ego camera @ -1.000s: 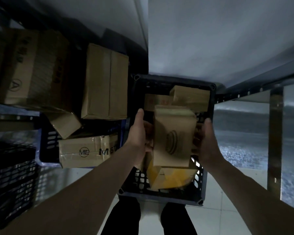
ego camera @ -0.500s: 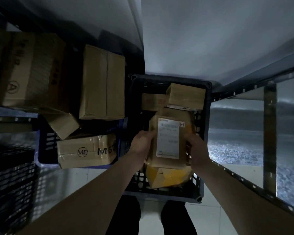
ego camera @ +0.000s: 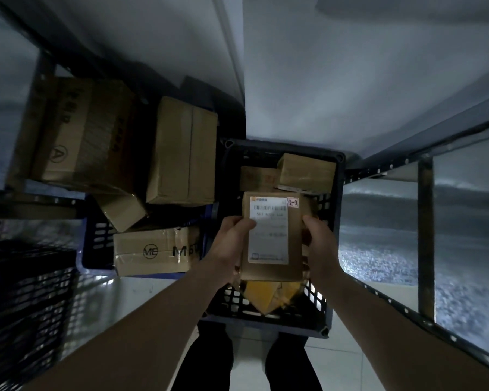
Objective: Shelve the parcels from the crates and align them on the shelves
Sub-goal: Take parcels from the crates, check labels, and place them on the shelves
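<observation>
I hold a small brown parcel (ego camera: pixel 271 235) with a white shipping label facing me, above a dark plastic crate (ego camera: pixel 333 221). My left hand (ego camera: pixel 232 241) grips its left edge, thumb on the label. My right hand (ego camera: pixel 318 241) grips its right edge. Inside the crate lie a yellow parcel (ego camera: pixel 268 296) below the held one, a small brown box (ego camera: pixel 307 172) at the far side and a flat brown parcel (ego camera: pixel 257 177) beside it.
A blue crate (ego camera: pixel 96 244) to the left carries several cardboard boxes, among them one marked ME (ego camera: pixel 153 251) and a tall one (ego camera: pixel 184 150). A black crate (ego camera: pixel 20 306) stands at the lower left. A metal shelf frame (ego camera: pixel 424 221) runs along the right.
The parcel was turned over from its printed side to its label side and lifted slightly toward me. Both hands shifted their grip along its edges.
</observation>
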The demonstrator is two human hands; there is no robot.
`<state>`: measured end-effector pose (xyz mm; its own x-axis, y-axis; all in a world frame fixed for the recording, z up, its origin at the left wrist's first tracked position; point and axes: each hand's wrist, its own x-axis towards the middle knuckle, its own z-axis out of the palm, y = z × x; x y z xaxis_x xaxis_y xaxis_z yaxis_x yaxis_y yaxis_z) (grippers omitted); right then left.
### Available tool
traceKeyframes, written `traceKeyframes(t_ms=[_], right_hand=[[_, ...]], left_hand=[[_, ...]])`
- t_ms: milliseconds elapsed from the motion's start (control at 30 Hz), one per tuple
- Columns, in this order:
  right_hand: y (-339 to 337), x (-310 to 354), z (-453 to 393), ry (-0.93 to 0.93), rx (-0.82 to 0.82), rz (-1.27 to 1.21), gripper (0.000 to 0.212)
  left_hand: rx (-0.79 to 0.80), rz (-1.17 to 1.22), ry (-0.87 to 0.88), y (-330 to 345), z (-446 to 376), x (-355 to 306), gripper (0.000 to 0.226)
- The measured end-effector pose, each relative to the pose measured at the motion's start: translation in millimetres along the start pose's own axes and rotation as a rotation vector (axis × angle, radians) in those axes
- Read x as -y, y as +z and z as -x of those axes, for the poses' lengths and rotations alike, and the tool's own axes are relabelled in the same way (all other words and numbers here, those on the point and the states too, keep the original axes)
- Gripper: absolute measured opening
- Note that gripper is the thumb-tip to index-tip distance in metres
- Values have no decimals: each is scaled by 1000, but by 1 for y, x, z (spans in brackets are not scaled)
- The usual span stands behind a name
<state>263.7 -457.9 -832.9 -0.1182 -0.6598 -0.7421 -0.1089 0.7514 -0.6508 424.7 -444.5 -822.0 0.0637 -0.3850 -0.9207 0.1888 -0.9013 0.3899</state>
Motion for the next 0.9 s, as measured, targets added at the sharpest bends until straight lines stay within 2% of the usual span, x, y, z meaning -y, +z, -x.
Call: traceKeyframes(t_ms=[67,133,233,333,433,467,567,733,900], right_hand=[[0,17,14,8,7,-2,40],[-1,35,33,-50,4,6,43],[-2,61,63,-128,-8,9,42],[-3,88,95,-207,-11,21,50],[-2,118,138,-257,-35,-27,53],[-2,127,153,-280,-35,-37,51],[-3,150,199,-323,12,-46,35],[-14,177,272,-445,10,-95,12],[-23,179,350,-525,-43,-144,16]], left_hand=[[5,-15,32,-2,19,-12,58],[16,-24,59,-4,42,-25,70],[13,-17,128,-8,80,-42,65],[-3,-37,187,-13,124,-59,79],[-14,-42,255,-22,177,-74,69],[-27,-50,279,-25,195,-78,67],[-51,-90,341,-35,253,-85,81],[-90,-102,461,-47,336,-86,51],[-32,-132,540,-57,403,-75,48]])
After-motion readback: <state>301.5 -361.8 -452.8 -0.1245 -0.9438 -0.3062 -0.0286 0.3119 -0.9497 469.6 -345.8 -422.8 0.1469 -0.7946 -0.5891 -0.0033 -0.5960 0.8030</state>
